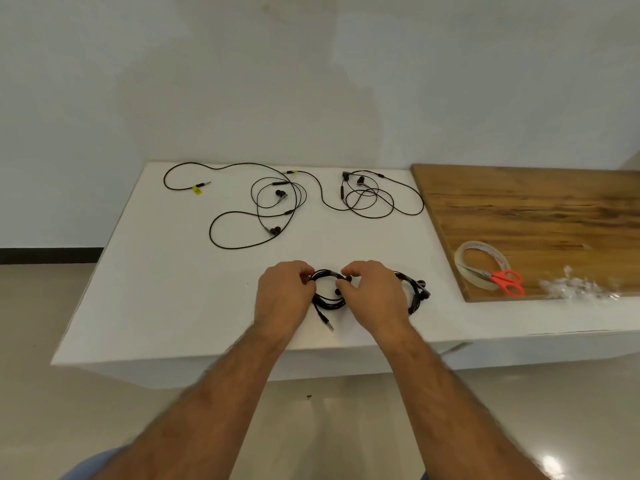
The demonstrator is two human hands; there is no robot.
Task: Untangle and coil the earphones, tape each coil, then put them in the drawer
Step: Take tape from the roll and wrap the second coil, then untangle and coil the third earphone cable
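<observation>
Head view is showing both bare forearms reaching forward over the near edge of the white table [156, 306], wrists close together, hands knuckles-up. The left hand [282, 294] is curling its fingers round the left side of a coiled black earphone cable [327, 301] lying near the front edge, and the right hand [375, 292] is pinching the same coil at its top right, thumb and forefinger meeting by a small black earbud. The coil's metal jack plug [327, 320] is pointing toward the near edge, between the two wrists. A second black earphone coil [417, 292] is lying just beside the right hand, partly hidden by it. Toward the far edge, two loose black earphones are sprawling uncoiled: one with a yellow tag [263, 206] at the far left, another [374, 197] to its right. On the brown wooden board [536, 209] adjoining the table's right side, a roll of clear tape [481, 263] is sitting with orange-handled scissors [505, 282] lying across it, beside crumpled clear plastic [575, 285].
</observation>
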